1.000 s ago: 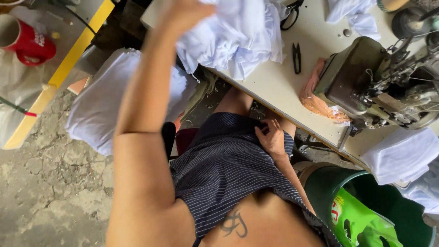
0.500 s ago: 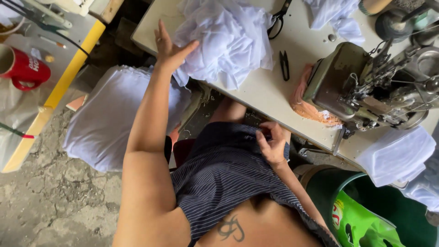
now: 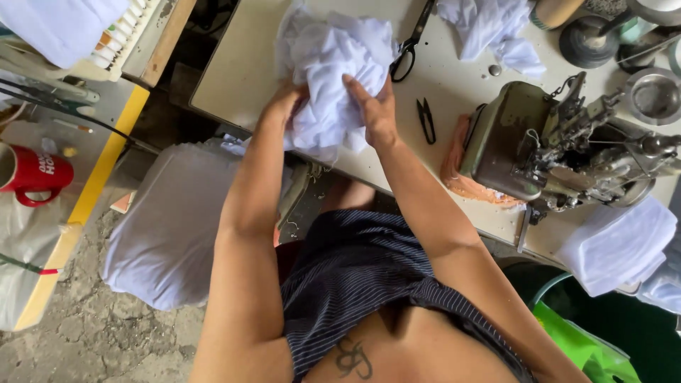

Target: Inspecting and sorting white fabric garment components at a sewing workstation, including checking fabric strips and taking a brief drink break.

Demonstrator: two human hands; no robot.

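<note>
A crumpled pile of white fabric [image 3: 333, 67] lies on the pale sewing table [image 3: 234, 71], hanging a little over its near edge. My left hand [image 3: 284, 103] grips the pile's left side. My right hand [image 3: 376, 110] presses and holds its right side, fingers spread over the cloth. Black scissors [image 3: 409, 46] lie just right of the pile, and small black thread snips [image 3: 425, 119] lie beside my right wrist. A grey-green sewing machine [image 3: 539, 149] stands further right on the table.
A stack of white cloth [image 3: 170, 227] sits below the table at left, more white fabric [image 3: 489, 25] at the top and at the right [image 3: 617, 245]. A red mug [image 3: 32, 174], a yellow board [image 3: 85, 206] and a green bin [image 3: 603, 333] are around.
My right hand has come up from my lap onto the white fabric. My left hand has dropped from a raised reach to the pile's left side.
</note>
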